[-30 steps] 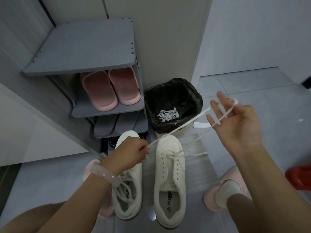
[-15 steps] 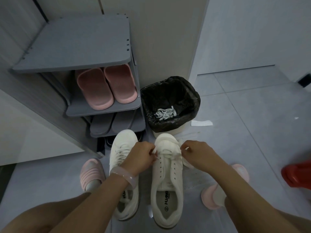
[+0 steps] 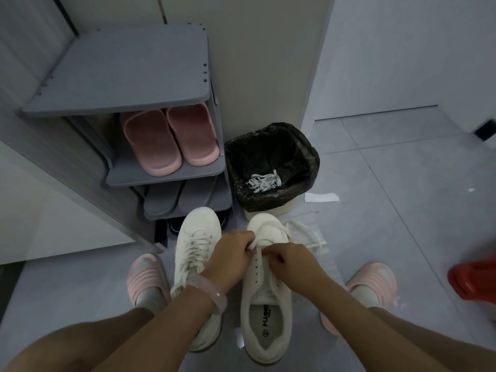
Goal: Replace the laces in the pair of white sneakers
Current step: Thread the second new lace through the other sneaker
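Both hands [image 3: 264,260] pinch lace [image 3: 271,232] over right sneaker [image 3: 265,312].

My 2 white sneakers [image 3: 264,312] stand side by side on the floor, toes toward 12 o'clock; the left sneaker [image 3: 193,253] is laced, and the lace [image 3: 271,232] crosses the right one's toe.

Open grey tiled floor [image 3: 402,210] lies to the right of the 2 white lace-up sneakers [image 3: 265,291], broken only by a white paper scrap [image 3: 322,197] and a red plastic object [image 3: 473,280] at the far edge. Ahead, the black-lined waste bin [image 3: 271,146] stands just beyond the toes. The grey tiered shoe rack [image 3: 128,73] closes the left front. 2 pink slippered feet [image 3: 146,275] flank the sneakers.
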